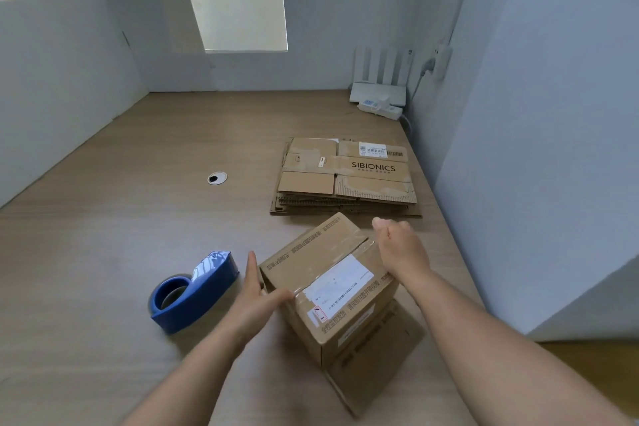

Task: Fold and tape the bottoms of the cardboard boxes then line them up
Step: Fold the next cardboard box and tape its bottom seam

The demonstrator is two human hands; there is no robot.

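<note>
The box (321,252) stands near me on the tabletop (138,183), taped seam up, a loose flap (377,353) spreading under it toward 5 o'clock. My left grip (257,301) lies flat on its 9 o'clock side, fingers straight, thumb over the top edge. My right grip (403,252) is wide and flat at its 3 o'clock side; I cannot tell if it touches. I judge I bracket it so to move it squarely without straining the seam. The tape dispenser (193,290) sits handy at 9 o'clock, and the stack of flat boxes (345,176) lies at 12 o'clock.
</note>
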